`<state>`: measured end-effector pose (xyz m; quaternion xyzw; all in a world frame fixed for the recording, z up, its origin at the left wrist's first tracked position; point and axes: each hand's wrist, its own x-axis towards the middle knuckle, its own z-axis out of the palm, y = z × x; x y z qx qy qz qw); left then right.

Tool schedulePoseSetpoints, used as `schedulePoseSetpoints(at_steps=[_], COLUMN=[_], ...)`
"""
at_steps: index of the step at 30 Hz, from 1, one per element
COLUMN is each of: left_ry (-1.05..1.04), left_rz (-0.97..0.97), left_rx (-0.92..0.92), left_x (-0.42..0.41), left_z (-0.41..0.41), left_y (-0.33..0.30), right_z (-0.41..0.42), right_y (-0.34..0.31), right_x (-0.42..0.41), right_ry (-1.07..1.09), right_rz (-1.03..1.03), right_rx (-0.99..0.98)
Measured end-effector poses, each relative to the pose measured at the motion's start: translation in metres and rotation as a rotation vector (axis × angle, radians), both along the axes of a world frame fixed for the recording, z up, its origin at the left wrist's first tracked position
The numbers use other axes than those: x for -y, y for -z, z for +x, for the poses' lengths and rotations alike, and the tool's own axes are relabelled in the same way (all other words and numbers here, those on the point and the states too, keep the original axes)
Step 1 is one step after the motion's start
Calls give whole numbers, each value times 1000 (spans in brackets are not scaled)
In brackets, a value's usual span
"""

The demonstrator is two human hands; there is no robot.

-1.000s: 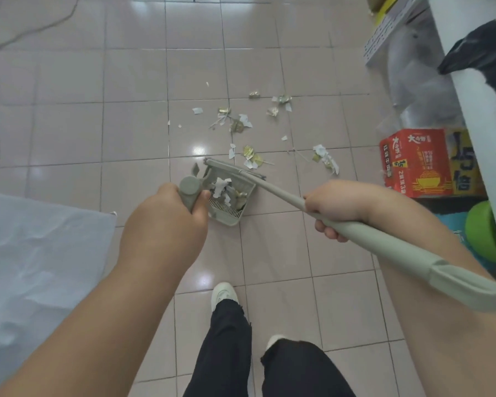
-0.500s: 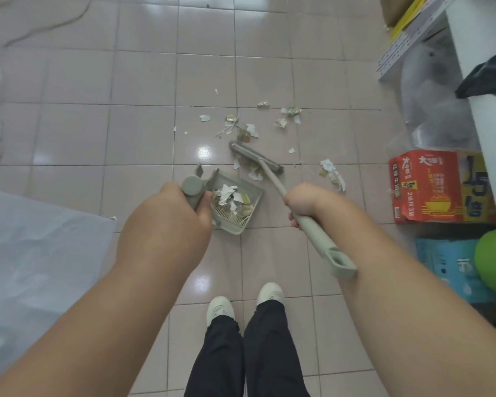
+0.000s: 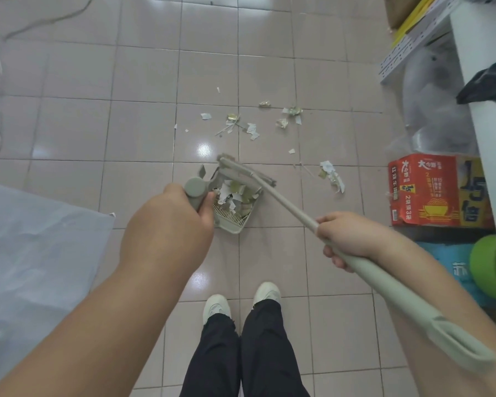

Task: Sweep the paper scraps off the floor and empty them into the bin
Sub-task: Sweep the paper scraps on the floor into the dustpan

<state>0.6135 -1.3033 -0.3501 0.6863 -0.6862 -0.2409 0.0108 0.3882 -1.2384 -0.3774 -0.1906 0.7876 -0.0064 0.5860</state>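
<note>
floor [image 3: 143, 133]: glossy pinkish tiles | right: white shelf [image 3: 481, 116] | red box [image 3: 430, 193]

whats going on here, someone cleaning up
Yes. A person is sweeping torn paper scraps off the tiled floor. The left hand grips the dustpan handle, the right hand grips the broom, its head at the pan's mouth. Some scraps are in the pan; more lie beyond it.
</note>
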Motion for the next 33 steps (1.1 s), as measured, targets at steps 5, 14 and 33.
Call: schedulePoseSetpoints(at_steps=[5,14,33], left_ry=[4,7,-54], left_rz=[0,-26,-31], left_rx=[2,26,-22], left_x=[-2,-3,-14], left_z=[0,1,34], left_y=[0,2,-7], right_z=[6,51,-1], right_y=[22,58,25], right_x=[23,28,37], right_ry=[27,-210,40], right_rz=[-60,27,-14], right_rx=[-44,-21,-86])
